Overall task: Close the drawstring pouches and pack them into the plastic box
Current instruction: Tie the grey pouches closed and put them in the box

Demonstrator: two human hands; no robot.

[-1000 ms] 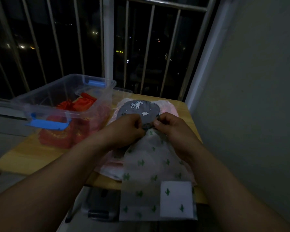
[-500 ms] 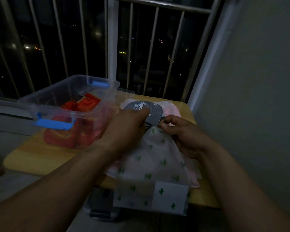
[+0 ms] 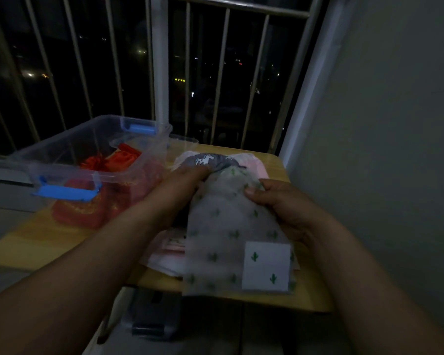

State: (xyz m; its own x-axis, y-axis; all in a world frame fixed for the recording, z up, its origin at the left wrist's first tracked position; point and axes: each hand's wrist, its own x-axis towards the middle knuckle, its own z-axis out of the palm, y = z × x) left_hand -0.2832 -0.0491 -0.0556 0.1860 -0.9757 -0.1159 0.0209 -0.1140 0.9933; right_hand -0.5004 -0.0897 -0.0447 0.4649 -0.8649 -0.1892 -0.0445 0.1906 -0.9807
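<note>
I see left hand (image 3: 181,184) gripping cactus pouch (image 3: 228,226) neck, right hand (image 3: 280,204) pinching its side, likely bracing to cinch; plastic box (image 3: 67,170) beside left hand.

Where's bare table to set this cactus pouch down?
Bare wood of the table lies at its near left corner, in front of the plastic box. A smaller strip shows at the far right corner. The middle is crowded: pink pouches lie under the cactus pouch.

White cactus-print pouch (image 3: 231,234), neck gathered, tilted up at centre. Grey horse-print pouch (image 3: 210,160) lying just behind it. Clear plastic box (image 3: 57,137) with blue latches at left, open-topped, red pouches (image 3: 123,158) inside.
</note>
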